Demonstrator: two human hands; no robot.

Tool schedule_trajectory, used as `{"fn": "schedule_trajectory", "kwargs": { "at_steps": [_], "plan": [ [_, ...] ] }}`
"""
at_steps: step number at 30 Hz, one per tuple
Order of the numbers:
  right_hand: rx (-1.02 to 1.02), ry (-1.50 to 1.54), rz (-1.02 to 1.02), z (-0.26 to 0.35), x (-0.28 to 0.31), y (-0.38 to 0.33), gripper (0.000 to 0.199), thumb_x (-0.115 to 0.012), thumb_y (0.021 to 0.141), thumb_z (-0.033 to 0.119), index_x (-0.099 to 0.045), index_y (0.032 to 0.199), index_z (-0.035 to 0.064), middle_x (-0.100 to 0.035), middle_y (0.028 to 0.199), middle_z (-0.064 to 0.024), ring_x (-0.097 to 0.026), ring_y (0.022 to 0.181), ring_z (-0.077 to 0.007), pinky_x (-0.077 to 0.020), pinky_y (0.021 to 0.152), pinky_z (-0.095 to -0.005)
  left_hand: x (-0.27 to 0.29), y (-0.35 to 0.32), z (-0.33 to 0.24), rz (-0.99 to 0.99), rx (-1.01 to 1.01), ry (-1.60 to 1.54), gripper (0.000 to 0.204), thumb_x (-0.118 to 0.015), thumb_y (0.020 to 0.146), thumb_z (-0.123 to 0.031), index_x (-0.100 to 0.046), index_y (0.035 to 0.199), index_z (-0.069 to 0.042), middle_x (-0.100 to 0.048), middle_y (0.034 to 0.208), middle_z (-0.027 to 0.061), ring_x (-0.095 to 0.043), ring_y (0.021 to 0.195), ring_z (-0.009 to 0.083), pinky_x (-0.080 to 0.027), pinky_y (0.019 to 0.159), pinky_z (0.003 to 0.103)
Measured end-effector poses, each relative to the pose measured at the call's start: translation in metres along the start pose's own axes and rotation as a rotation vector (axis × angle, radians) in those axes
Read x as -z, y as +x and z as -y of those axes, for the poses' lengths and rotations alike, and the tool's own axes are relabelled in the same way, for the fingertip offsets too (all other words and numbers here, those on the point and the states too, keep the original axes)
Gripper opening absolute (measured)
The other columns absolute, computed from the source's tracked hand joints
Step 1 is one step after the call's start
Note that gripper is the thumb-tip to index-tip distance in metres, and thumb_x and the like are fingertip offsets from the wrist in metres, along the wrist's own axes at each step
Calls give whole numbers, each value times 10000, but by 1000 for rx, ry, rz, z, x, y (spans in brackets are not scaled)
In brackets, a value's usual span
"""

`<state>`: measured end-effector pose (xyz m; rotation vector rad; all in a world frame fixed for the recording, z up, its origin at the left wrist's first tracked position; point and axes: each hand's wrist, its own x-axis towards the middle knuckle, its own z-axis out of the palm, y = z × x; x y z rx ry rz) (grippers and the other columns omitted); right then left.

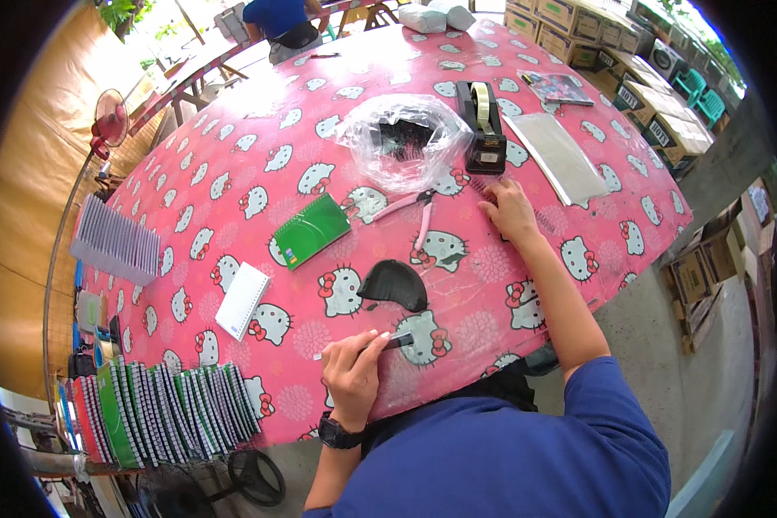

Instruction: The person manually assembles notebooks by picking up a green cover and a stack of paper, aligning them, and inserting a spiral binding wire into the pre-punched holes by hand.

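Observation:
My left hand point(351, 375) is closed around a slim black tool point(397, 342) like a marker or cutter, its dark end pointing right and a pale tip showing left. My right hand point(511, 210) rests farther out on the table, thumb apart from the fingers, by a thin dark spiral binding coil point(482, 185) partly hidden under it. Pink-handled pliers point(425, 207) lie left of that hand. Between the hands is a black, half-round flat piece point(393, 286). A green spiral notebook point(312, 230) and a white-faced one point(243, 300) lie to the left.
A clear plastic bag point(406, 142) with dark contents sits beside a black tape dispenser point(483, 129). Clear sleeves point(558, 158) lie at right. Stacked notebooks point(160, 410) and a pale stack point(116, 242) line the left edge. Cartons point(656, 112) and a person point(282, 26) are beyond the pink-covered table point(242, 168).

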<state>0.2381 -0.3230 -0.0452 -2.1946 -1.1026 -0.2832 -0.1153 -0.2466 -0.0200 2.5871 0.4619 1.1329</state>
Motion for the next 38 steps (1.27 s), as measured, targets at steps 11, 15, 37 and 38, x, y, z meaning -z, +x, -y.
{"fn": "schedule_trajectory", "kwargs": {
  "at_steps": [11, 15, 37, 38],
  "plan": [
    [-100, 412, 286, 83, 35, -21, 216, -503, 898, 61, -562, 1099, 13, -582, 841, -150, -574, 780, -292, -461, 733, -345, -1, 4, -5, -25, 129, -31, 216, -739, 709, -101, -699, 920, -125, -611, 810, 1, -565, 761, 179, -387, 716, 326],
    [307, 607, 543, 123, 52, -68, 255, -594, 856, 59, -621, 1110, 65, -593, 828, -85, -586, 748, -216, -466, 695, -329, 1, 7, -4, 39, 124, -19, 200, -734, 718, -108, -696, 913, -125, -601, 800, -1, -554, 756, 180, -380, 716, 326],
    [320, 768, 559, 123, 32, -88, 241, -705, 710, -17, -644, 929, 61, -577, 918, -72, -590, 856, -226, -488, 745, -332, -1, 11, -9, 55, 174, 19, 155, -712, 748, -122, -692, 901, -128, -604, 834, 8, -548, 794, 187, -368, 729, 336],
    [318, 769, 559, 123, 32, -89, 241, -705, 710, -17, -644, 929, 61, -577, 918, -72, -590, 856, -226, -488, 745, -332, -1, 10, -10, 59, 178, 17, 151, -708, 755, -123, -693, 905, -129, -607, 841, 10, -548, 800, 188, -368, 730, 337]
  ]
}}
